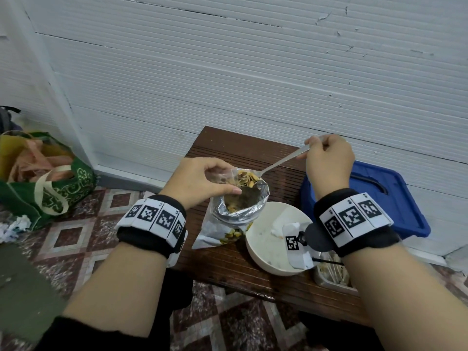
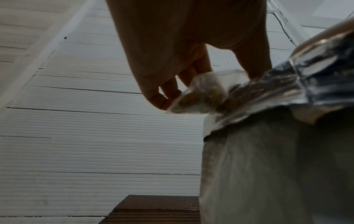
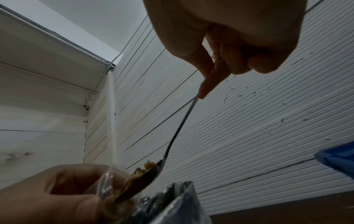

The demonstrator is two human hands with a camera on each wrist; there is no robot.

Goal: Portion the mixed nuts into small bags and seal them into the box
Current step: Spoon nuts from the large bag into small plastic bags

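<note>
Stage: early, first small bag point(image 1: 229, 177) being filled | left hand point(image 1: 200, 182) fingers pinch bag open | right hand point(image 1: 329, 160) fingers grip loaded spoon point(image 1: 278, 164) | sealing, blue box point(image 1: 385, 198) packing outstanding

A shiny metal spoon point(image 1: 281, 162), a crinkled foil-lined nut pouch point(image 1: 240, 209), a glossy blue plastic lid point(image 1: 387, 198), a ribbed dark wooden bench point(image 1: 228, 150).

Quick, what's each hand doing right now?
Left hand: pinching the small clear bag open.
Right hand: gripping the spoon loaded with nuts.
</note>
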